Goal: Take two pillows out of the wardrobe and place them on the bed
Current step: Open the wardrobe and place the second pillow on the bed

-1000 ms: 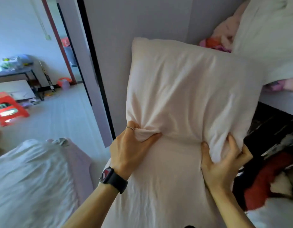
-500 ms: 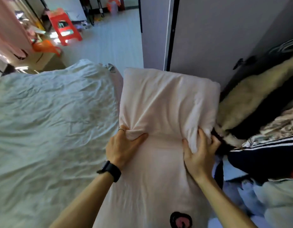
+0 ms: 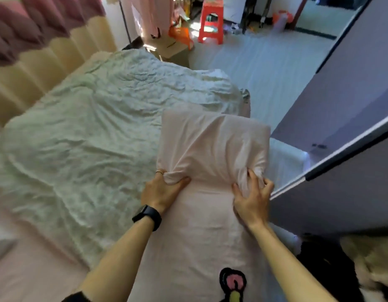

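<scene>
A pale pink pillow (image 3: 212, 140) is held in the air in front of me, over the near right edge of the bed (image 3: 84, 136). My left hand (image 3: 161, 191), with a ring and a black watch, pinches a fold of the pillow's cover on its left side. My right hand (image 3: 253, 198) clutches bunched fabric on its right side. The bed is covered by a crumpled white quilt. The wardrobe (image 3: 341, 182) stands at my right with its door open. No second pillow is in sight.
Dark and furry clothes (image 3: 349, 264) fill the wardrobe's lower right. A padded cream and pink headboard (image 3: 32, 49) lines the bed's far left. A red plastic stool (image 3: 211, 20), a cardboard box (image 3: 173, 49) and clutter stand on the floor beyond the bed.
I have turned left from the wardrobe toward the bed, carrying the pillow lower and away from the shelves. Both hands keep the same grip.
</scene>
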A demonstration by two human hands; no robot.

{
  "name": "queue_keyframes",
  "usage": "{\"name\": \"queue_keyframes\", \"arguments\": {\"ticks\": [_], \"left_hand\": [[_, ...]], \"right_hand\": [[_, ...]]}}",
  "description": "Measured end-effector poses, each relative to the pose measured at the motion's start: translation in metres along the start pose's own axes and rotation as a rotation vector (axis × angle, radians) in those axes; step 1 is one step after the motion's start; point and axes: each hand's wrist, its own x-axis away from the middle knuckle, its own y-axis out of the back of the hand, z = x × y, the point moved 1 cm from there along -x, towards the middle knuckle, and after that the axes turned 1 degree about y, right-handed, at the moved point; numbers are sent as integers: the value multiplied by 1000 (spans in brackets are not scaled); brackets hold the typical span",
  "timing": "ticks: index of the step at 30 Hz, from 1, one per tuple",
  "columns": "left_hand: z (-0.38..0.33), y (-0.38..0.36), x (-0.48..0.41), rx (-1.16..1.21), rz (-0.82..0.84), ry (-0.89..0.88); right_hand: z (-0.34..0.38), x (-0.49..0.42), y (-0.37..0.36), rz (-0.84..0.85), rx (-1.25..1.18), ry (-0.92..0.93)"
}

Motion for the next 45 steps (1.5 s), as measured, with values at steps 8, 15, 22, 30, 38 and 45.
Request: {"name": "queue_keyframes", "arguments": {"ticks": [8, 15, 22, 30, 38, 45], "left_hand": [[122, 60, 44, 93, -256, 438], [210, 72, 141, 151, -468, 874], [243, 56, 238, 244, -638, 1117], [317, 80, 302, 289, -731, 1232], [452, 148, 317, 371, -711, 1194], [557, 164, 287, 402, -704, 1180]], "right_hand": [[84, 13, -109, 465, -38, 294], [125, 83, -192, 906, -28, 552], [134, 162, -217, 1172, -23, 718], [180, 259, -244, 1273, 28, 838], [234, 360, -303, 1191, 122, 780], [262, 413, -384, 1135, 182, 804]]}}
